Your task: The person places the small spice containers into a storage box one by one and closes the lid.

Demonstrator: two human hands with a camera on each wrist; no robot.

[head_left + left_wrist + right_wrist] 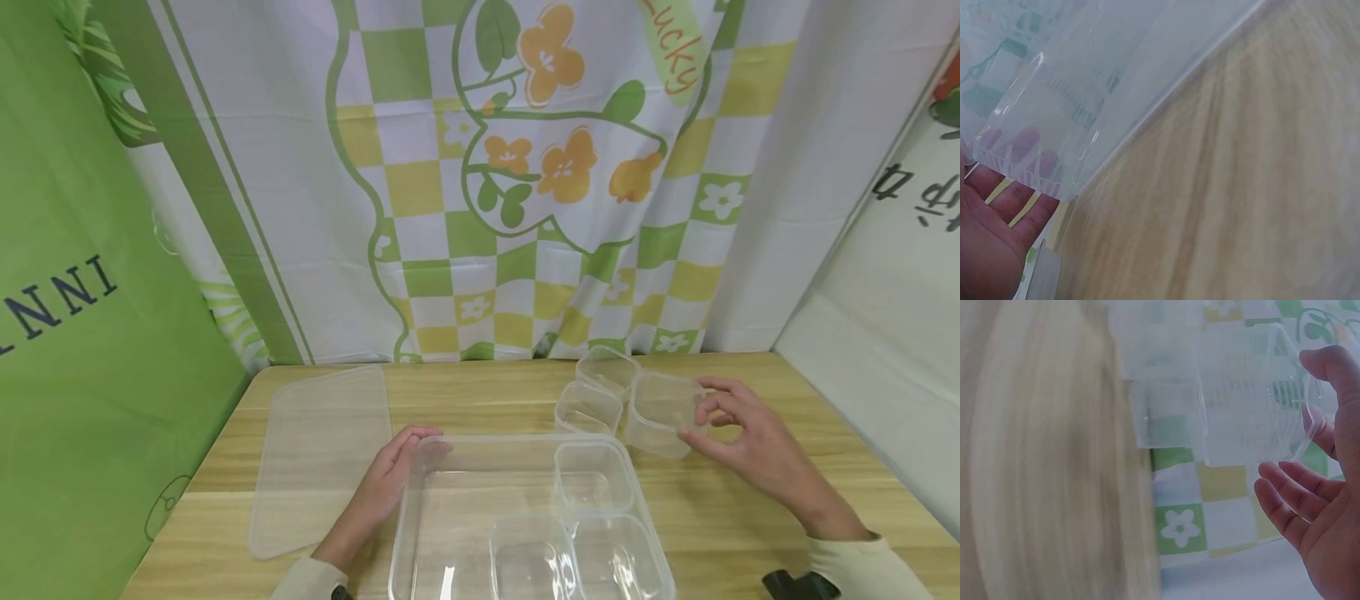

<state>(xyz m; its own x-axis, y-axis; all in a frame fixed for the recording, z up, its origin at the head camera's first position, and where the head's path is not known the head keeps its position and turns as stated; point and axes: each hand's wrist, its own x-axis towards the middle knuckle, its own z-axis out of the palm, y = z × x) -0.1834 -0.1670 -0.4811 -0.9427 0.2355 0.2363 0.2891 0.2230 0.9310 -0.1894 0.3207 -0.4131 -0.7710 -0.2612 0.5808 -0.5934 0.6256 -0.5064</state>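
Observation:
A large clear plastic box stands at the table's front, with several small clear containers inside, at its right. At its far left corner my left hand holds the wall; in the left wrist view, fingers of the left hand show through the plastic. My right hand pinches the rim of another small clear container between thumb and index finger, behind the box's right side. The right wrist view shows the other fingers of the right hand apart from this container.
Two more small clear containers, one nearer and one farther, stand left of the pinched one. A flat translucent lid lies on the wooden table at the left. A patterned curtain hangs behind the table.

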